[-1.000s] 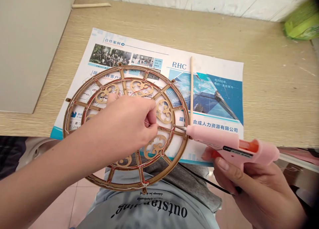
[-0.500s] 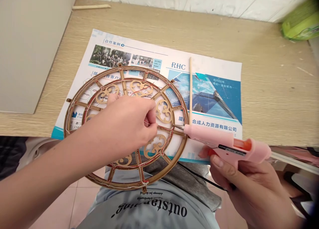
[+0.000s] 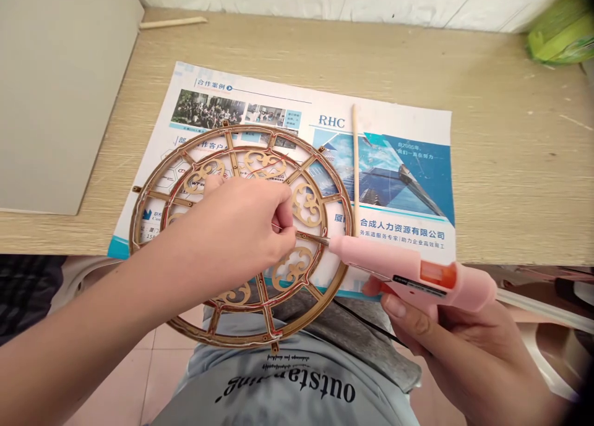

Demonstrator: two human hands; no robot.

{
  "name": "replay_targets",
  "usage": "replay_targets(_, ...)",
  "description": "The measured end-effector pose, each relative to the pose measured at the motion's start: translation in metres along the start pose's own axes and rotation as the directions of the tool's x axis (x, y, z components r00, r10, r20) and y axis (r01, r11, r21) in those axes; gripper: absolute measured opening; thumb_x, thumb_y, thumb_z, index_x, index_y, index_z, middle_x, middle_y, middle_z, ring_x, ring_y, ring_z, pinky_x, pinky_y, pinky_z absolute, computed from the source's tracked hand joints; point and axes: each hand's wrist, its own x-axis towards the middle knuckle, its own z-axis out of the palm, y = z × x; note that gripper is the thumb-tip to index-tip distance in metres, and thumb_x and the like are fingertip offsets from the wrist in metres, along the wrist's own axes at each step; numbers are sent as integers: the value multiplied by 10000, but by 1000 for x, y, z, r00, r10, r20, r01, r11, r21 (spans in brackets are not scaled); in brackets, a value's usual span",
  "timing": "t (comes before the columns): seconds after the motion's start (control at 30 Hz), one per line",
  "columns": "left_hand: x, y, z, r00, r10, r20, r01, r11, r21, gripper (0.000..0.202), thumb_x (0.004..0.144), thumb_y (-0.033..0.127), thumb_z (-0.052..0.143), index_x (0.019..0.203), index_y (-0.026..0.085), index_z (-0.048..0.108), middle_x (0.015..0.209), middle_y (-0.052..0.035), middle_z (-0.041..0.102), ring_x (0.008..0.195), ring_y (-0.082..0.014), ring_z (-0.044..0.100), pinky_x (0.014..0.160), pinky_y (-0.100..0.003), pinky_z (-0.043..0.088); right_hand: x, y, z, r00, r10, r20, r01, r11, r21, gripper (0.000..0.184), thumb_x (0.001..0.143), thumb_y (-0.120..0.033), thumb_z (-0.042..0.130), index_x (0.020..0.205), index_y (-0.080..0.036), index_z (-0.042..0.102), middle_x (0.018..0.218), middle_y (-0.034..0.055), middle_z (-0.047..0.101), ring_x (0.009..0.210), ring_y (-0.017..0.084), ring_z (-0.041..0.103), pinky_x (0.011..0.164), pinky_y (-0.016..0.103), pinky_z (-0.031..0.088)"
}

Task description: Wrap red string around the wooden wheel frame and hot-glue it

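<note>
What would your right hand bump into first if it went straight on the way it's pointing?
Probably the spoke of the round wooden frame, just past the tip of the pink glue gun in the right hand. The left hand lies beyond it. Depth is unclear, so the tip may pass just above.

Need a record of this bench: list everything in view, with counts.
round wooden lattice frame: 1, golden brown, on the sheet, overhanging the desk's near edge
printed sheet: 1, white and blue, on the desk
hot glue gun: 1, pink, right of the frame
wooden stick: 1, pale, on the sheet
wooden strip: 1, pale, at the desk's far edge
desk: 1, light wood grain
panel: 1, grey, far left
packet: 1, green, top right
left hand: 1, over the frame
right hand: 1, gripping the gun
</note>
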Motion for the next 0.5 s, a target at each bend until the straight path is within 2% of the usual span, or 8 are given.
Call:
replay_targets(0.1, 1, 1, 1, 1000, -10, 8, 10, 1000, -4, 105, 812, 275, 646, 709, 259, 663, 630, 61, 699, 614, -148, 513, 769, -372, 285, -2, 0, 1, 1000, 0, 12, 1, 999, -54, 346, 856, -428, 946, 1179, -317, 895, 908, 76, 813, 771, 170, 760, 600, 168, 595)
replay_targets(0.17, 2, 1, 1, 1000, -5, 15, 5, 1000, -19, 106, 815, 264, 640, 711, 258, 661, 618, 66, 690, 615, -146, 518, 781, -374, 294, -3, -2, 5, 1000, -23, 22, 25, 995, -98, 383, 879, -455, 923, 1230, -307, 885, 998, 91, 835, 942, 236, 816, 770, 251, 679)
replay_targets(0.23, 2, 1, 1, 1000, 12, 14, -11, 999, -31, 98, 813, 265, 637, 718, 258, 659, 625, 68, 695, 626, -147, 527, 794, -378, 301, -4, -3, 9, 998, -56, 27, 59, 988, -145, 414, 894, -459, 906, 1274, -299, 872, 1128, 101, 843, 1073, 282, 821, 919, 330, 694)
replay_targets(0.27, 2, 0, 1, 1000, 21, 12, -20, 999, -34, 95, 814, 274, 637, 724, 259, 659, 632, 67, 700, 634, -150, 531, 798, -379, 304, -5, -4, 10, 996, -86, 16, 87, 982, -170, 412, 899, -450, 902, 1282, -302, 869, 1171, 96, 841, 1085, 286, 820, 943, 342, 693)
replay_targets(0.37, -1, -1, 1, 999, 35, 36, -34, 999, -40, 128, 842, 317, 622, 733, 261, 661, 654, 57, 712, 652, -157, 542, 808, -386, 316, -8, -4, 13, 980, -199, -24, 185, 944, -273, 351, 921, -400, 883, 1265, -334, 862, 1183, 62, 836, 1048, 270, 815, 932, 331, 697)
replay_targets(0.5, -2, 2, 1, 999, 21, 38, -21, 1000, 6, 155, 857, 324, 593, 735, 249, 652, 661, 45, 719, 651, -156, 541, 895, -428, 353, -12, -3, 10, 959, -281, 27, 272, 897, -347, 302, 947, -353, 853, 1248, -344, 858, 1165, 48, 822, 1038, 282, 795, 889, 343, 688)
